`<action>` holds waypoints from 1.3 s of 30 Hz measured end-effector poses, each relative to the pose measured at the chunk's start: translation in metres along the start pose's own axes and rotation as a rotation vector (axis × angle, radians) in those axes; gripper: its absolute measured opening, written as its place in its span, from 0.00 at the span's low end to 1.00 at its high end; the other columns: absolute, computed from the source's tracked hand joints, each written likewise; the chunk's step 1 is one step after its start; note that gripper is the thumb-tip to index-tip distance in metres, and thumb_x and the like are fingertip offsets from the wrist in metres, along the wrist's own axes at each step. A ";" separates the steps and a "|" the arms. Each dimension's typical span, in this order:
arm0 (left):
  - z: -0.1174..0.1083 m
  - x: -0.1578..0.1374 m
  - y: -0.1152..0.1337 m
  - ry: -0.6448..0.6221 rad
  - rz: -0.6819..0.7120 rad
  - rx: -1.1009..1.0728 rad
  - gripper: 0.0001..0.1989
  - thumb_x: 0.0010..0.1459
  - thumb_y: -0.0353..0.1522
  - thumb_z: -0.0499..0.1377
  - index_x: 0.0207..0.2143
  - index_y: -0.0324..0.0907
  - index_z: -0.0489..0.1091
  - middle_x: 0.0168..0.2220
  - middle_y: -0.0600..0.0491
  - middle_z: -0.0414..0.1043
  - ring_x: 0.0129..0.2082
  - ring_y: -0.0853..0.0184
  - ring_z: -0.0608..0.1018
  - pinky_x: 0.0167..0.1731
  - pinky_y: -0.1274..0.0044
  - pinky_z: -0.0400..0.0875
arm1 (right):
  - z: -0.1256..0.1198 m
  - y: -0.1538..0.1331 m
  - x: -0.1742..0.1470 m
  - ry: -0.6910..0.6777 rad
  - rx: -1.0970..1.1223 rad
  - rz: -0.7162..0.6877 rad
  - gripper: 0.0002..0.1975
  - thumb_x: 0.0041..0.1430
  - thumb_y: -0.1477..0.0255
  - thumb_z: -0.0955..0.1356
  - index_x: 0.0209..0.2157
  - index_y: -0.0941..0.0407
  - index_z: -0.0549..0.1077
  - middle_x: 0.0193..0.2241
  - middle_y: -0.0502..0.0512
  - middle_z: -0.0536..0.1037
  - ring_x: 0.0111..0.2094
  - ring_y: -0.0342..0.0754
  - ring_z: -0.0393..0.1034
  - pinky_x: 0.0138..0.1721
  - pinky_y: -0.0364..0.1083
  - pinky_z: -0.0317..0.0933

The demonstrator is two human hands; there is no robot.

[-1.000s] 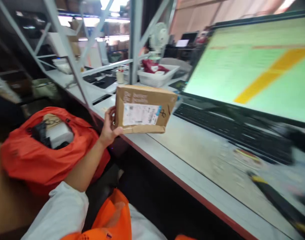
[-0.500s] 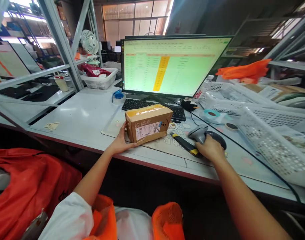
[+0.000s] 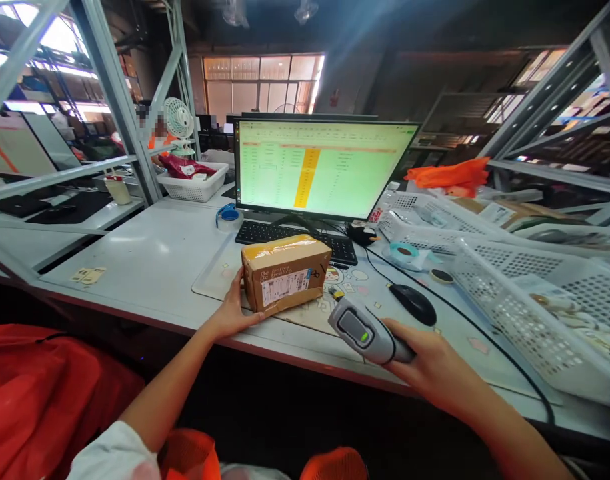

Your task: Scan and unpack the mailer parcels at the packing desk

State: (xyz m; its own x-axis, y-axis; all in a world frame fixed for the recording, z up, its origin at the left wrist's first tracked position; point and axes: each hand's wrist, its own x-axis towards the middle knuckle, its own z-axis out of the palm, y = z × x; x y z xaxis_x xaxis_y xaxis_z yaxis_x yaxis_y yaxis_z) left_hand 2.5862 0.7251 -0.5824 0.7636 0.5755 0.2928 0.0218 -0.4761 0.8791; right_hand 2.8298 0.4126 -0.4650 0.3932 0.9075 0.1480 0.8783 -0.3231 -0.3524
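Note:
A brown cardboard box point(image 3: 287, 275) with yellow tape along its top stands on the desk mat, tilted a little. Its front bears a white shipping label point(image 3: 285, 288). My left hand point(image 3: 232, 313) grips the box's left end, thumb along the lower front edge. Raised above the desk's front edge, a grey barcode scanner point(image 3: 365, 333) with a green light is held by its handle in my right hand point(image 3: 425, 357). The scanner's head points toward the box, apart from it. Most of the yellow and black utility knife point(image 3: 336, 293) is hidden behind the scanner.
Behind the box are a keyboard point(image 3: 257, 233) and a monitor point(image 3: 325, 170) showing a spreadsheet. A black mouse point(image 3: 413, 305), tape rolls and white mesh baskets point(image 3: 525, 313) occupy the right side. A black cable point(image 3: 465, 307) crosses the desk there. Blue tape point(image 3: 229, 215) sits left of the keyboard.
My right hand has lifted the barcode scanner off the desk and brought it left and nearer, toward the box. My left hand keeps its grip on the box. The view has tilted up.

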 end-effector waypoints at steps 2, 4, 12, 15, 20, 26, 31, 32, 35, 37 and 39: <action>0.004 0.003 0.004 0.028 -0.023 -0.057 0.71 0.45 0.45 0.77 0.74 0.58 0.27 0.76 0.43 0.41 0.74 0.45 0.52 0.72 0.51 0.48 | 0.003 0.022 0.019 0.043 -0.076 0.099 0.22 0.55 0.60 0.68 0.50 0.53 0.78 0.38 0.58 0.84 0.39 0.58 0.79 0.39 0.51 0.70; 0.010 0.008 0.010 0.073 -0.044 -0.094 0.72 0.45 0.45 0.77 0.74 0.58 0.25 0.74 0.42 0.45 0.73 0.46 0.55 0.71 0.52 0.51 | 0.008 0.046 0.042 0.090 -0.189 0.238 0.28 0.57 0.55 0.66 0.52 0.57 0.77 0.38 0.62 0.84 0.40 0.62 0.79 0.40 0.53 0.70; -0.018 -0.005 0.008 0.171 -0.042 -0.046 0.61 0.53 0.40 0.71 0.75 0.53 0.31 0.70 0.42 0.56 0.68 0.51 0.65 0.69 0.54 0.59 | 0.042 0.106 0.076 -0.008 -0.374 0.562 0.37 0.65 0.54 0.62 0.67 0.64 0.66 0.52 0.73 0.79 0.52 0.68 0.76 0.48 0.58 0.68; -0.032 -0.018 -0.010 0.160 -0.071 -0.063 0.60 0.54 0.42 0.71 0.75 0.53 0.31 0.70 0.42 0.58 0.68 0.52 0.66 0.69 0.55 0.59 | 0.030 0.107 0.076 -0.019 -0.391 0.551 0.39 0.64 0.52 0.63 0.67 0.64 0.66 0.56 0.74 0.77 0.53 0.69 0.74 0.49 0.59 0.68; -0.030 -0.020 -0.025 0.178 -0.090 -0.021 0.60 0.54 0.43 0.71 0.75 0.51 0.34 0.71 0.41 0.56 0.70 0.50 0.64 0.70 0.55 0.58 | 0.015 0.073 0.140 0.166 -0.314 0.403 0.31 0.67 0.64 0.60 0.69 0.60 0.64 0.49 0.66 0.81 0.50 0.60 0.76 0.51 0.53 0.67; -0.030 -0.020 -0.024 0.166 -0.070 -0.020 0.60 0.54 0.43 0.72 0.76 0.49 0.34 0.71 0.39 0.55 0.69 0.49 0.65 0.69 0.56 0.59 | 0.059 0.059 0.242 -0.043 -0.268 0.356 0.29 0.64 0.70 0.65 0.66 0.57 0.69 0.57 0.66 0.77 0.57 0.58 0.72 0.56 0.51 0.65; -0.031 -0.018 -0.023 0.168 -0.047 -0.008 0.61 0.53 0.43 0.72 0.76 0.51 0.34 0.71 0.41 0.56 0.70 0.48 0.64 0.70 0.53 0.57 | 0.069 0.072 0.262 -0.120 -0.296 0.392 0.22 0.68 0.64 0.67 0.60 0.57 0.73 0.57 0.65 0.77 0.57 0.57 0.72 0.58 0.58 0.65; -0.030 -0.017 -0.022 0.171 -0.044 -0.006 0.60 0.53 0.43 0.72 0.76 0.51 0.34 0.71 0.41 0.56 0.70 0.48 0.64 0.70 0.53 0.57 | 0.069 0.073 0.265 -0.127 -0.302 0.388 0.22 0.69 0.61 0.67 0.60 0.57 0.73 0.57 0.64 0.76 0.57 0.56 0.72 0.59 0.59 0.65; -0.031 -0.017 -0.020 0.171 -0.034 -0.014 0.60 0.53 0.42 0.72 0.76 0.51 0.35 0.70 0.41 0.57 0.69 0.49 0.64 0.70 0.54 0.57 | 0.066 0.067 0.275 -0.144 -0.315 0.365 0.24 0.70 0.58 0.66 0.61 0.57 0.71 0.58 0.62 0.74 0.57 0.55 0.71 0.60 0.61 0.64; -0.032 -0.018 -0.019 0.168 -0.034 -0.026 0.60 0.53 0.43 0.72 0.76 0.51 0.35 0.69 0.41 0.59 0.69 0.48 0.65 0.69 0.54 0.58 | 0.064 0.057 0.281 -0.163 -0.320 0.352 0.25 0.70 0.58 0.66 0.62 0.57 0.70 0.59 0.62 0.74 0.57 0.55 0.71 0.59 0.60 0.64; -0.033 -0.020 -0.018 0.159 -0.057 -0.047 0.61 0.53 0.43 0.72 0.75 0.50 0.35 0.68 0.40 0.60 0.68 0.48 0.66 0.68 0.53 0.60 | 0.058 0.043 0.281 -0.174 -0.328 0.346 0.25 0.70 0.61 0.66 0.63 0.57 0.69 0.58 0.64 0.75 0.57 0.56 0.72 0.58 0.57 0.65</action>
State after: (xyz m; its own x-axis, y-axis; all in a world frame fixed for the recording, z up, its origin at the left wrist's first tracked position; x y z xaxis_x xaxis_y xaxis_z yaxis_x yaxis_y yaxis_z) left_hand 2.5496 0.7445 -0.5920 0.6505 0.7004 0.2940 0.0295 -0.4100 0.9116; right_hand 2.9622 0.6694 -0.4923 0.6497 0.7547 -0.0917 0.7548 -0.6547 -0.0408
